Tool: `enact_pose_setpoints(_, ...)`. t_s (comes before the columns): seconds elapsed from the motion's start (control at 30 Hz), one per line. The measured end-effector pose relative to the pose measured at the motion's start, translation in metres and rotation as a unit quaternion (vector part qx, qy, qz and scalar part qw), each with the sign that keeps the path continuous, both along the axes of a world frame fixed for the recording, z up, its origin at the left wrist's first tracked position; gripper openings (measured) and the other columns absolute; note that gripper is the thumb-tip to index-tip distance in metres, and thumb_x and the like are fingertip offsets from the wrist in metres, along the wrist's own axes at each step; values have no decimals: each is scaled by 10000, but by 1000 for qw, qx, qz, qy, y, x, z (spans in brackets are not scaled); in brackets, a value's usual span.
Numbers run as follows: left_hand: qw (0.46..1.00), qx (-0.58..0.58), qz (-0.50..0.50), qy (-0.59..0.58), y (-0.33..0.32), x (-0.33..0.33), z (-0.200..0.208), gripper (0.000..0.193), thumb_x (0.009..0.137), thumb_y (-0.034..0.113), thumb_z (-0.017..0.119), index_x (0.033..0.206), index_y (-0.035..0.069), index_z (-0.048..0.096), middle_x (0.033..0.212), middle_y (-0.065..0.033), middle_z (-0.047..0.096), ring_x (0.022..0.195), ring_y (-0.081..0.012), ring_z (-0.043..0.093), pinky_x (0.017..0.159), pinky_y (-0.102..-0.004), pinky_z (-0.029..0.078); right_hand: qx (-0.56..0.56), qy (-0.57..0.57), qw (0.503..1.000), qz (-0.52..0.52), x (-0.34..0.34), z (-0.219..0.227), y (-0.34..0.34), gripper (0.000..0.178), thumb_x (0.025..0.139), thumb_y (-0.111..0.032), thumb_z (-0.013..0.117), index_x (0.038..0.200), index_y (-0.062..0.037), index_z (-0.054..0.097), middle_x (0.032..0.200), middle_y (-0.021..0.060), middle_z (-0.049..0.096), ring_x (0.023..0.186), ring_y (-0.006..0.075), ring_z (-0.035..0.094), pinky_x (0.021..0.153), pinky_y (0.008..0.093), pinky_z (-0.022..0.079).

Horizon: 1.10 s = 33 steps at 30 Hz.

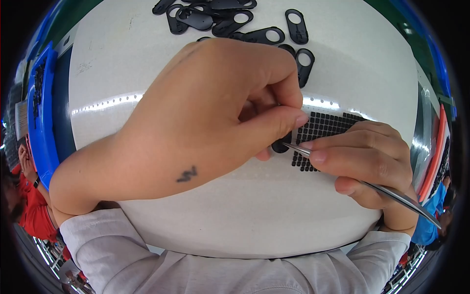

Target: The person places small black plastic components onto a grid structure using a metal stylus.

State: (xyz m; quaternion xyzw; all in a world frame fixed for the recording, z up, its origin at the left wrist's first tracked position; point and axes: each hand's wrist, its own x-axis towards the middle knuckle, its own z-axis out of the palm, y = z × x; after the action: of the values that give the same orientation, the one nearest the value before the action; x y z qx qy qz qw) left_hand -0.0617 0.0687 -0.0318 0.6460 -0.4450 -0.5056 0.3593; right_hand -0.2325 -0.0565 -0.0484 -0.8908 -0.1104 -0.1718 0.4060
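Observation:
My left hand (230, 98) is closed over the middle of the white table (220, 225), thumb and fingers pinching a black plastic piece (281, 145). Only the piece's rounded lower end shows below the thumb; the rest is hidden by the hand. In my right hand (374, 159) are steel tweezers (404, 200), gripped between thumb and fingers. Their tip touches or nearly touches the black piece's end. Partly beneath my right hand lies a sheet of small black square pads (320, 127) in rows.
Beyond my left hand lie several black oblong plastic pieces with round holes (297, 30), some heaped together (196, 18). A blue bin (45, 122) stands at the left edge, a red-orange bin (434, 152) at the right. Other people in red (35, 210) and blue (426, 230) sit on either side.

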Motion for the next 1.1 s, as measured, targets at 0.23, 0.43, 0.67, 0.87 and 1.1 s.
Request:
enact_pose_setpoints(0.23,998,53,6,30,-4,3,5,76,793,37,595,793,-13,539,677,-54,591,566,-74,579,465,-164,435,8,-11,1000,-7,4,-3,1,196,851,-225,521,879,-34,554,781,109,642,632,186,633,476,242,479)
enact_pose_setpoints(0.43,993,6,-35,108,3,14,1,180,740,-42,610,893,-31,516,792,-85,572,686,-103,589,594,-200,496,53,34,998,28,7,0,-9,291,858,-266,513,898,21,540,760,159,624,567,185,614,495,242,489)
enact_pose_setpoints(0.67,994,36,-43,95,0,22,13,210,732,-36,616,900,-17,492,816,-67,542,662,-83,560,552,-184,466,310,122,936,-113,-9,10,-8,343,902,-270,412,911,59,509,777,182,588,525,141,564,490,222,467)
enact_pose_setpoints(0.87,950,-174,116,-231,-78,67,19,120,815,84,550,897,17,493,717,-2,534,633,-47,488,554,-178,412,246,127,959,-67,-16,4,-7,281,854,-181,473,874,80,576,787,177,597,549,162,585,509,246,480)
enact_pose_setpoints(1.1,828,-169,-1,-534,-111,110,7,263,778,161,577,970,-18,598,886,-153,576,845,-245,553,771,-315,428,114,59,991,-27,-9,14,-21,254,849,-149,463,877,75,580,775,172,601,542,154,584,508,243,483)
